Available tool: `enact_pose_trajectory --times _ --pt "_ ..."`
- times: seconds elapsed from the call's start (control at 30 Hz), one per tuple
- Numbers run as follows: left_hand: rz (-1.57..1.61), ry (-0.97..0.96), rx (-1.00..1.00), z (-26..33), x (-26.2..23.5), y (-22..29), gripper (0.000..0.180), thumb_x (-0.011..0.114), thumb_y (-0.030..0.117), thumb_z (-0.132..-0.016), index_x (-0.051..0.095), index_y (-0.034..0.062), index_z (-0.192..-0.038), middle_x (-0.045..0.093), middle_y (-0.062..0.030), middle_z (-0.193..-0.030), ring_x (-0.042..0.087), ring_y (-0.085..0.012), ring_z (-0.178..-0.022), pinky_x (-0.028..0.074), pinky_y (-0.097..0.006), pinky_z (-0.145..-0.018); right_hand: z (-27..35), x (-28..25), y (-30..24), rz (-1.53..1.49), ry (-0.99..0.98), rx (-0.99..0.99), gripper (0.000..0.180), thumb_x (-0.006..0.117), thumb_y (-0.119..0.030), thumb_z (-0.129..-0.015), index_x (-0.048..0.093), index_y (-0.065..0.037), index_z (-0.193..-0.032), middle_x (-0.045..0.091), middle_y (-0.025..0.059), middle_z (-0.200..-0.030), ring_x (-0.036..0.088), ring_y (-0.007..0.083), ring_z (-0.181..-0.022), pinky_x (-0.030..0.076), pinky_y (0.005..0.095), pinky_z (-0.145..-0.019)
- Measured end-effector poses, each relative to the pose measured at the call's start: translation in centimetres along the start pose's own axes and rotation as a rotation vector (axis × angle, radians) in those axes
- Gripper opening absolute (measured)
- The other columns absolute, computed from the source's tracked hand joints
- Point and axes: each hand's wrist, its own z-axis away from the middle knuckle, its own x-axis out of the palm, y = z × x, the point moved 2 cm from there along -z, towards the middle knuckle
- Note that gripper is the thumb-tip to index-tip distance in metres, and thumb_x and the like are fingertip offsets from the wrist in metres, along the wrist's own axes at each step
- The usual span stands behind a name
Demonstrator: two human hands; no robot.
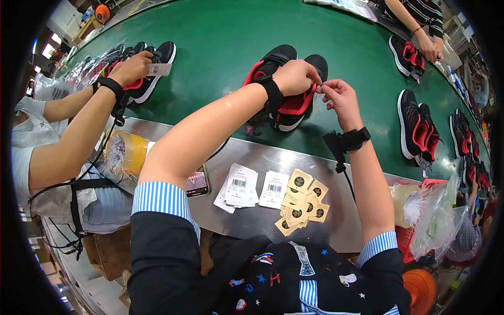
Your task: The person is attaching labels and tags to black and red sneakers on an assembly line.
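Observation:
A pair of black-and-red sneakers stands on the green table in front of me, partly covered by my left hand and forearm. My left hand is closed in a pinch above the shoes. Close to its fingertips, my right hand pinches too, beside the right shoe. Whatever lies between the fingers is too small to make out. Nearer to me, on a metal shelf, are stacks of white barcode cards, more white cards and a pile of tan tags with black round prints.
At left, a co-worker's hand holds a white tag over other sneakers. A yellow-wrapped bundle of white strands and a phone lie nearby. More sneakers line the right side. Another person's hands are at the far right.

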Motion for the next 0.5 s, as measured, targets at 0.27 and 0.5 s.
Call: enact_pose_trajectory --times 0.27,0.5 --pt "-0.086 -0.01 -0.009 0.8 -0.4 1.0 0.015 0.058 0.001 -0.074 0.056 -0.0009 -0.088 0.063 -0.0117 -0.072 0.062 -0.0218 -0.068 0.047 -0.032 -0.063 -0.2 0.8 -0.2 -0.014 -0.039 0.014 0.014 0.059 -0.013 -0.082 0.056 -0.002 -0.09 0.065 0.005 -0.079 0.052 0.0065 -0.06 0.041 0.019 -0.048" --pt "-0.047 0.045 0.05 1.3 -0.4 1.0 0.02 0.057 0.0 -0.073 0.052 -0.0007 -0.092 0.063 -0.0111 -0.071 0.061 -0.0227 -0.069 0.047 -0.032 -0.063 -0.5 1.2 -0.3 0.025 -0.062 0.062 0.012 0.059 -0.012 -0.081 0.057 -0.003 -0.087 0.065 0.0043 -0.075 0.052 0.0068 -0.058 0.042 0.021 -0.049"
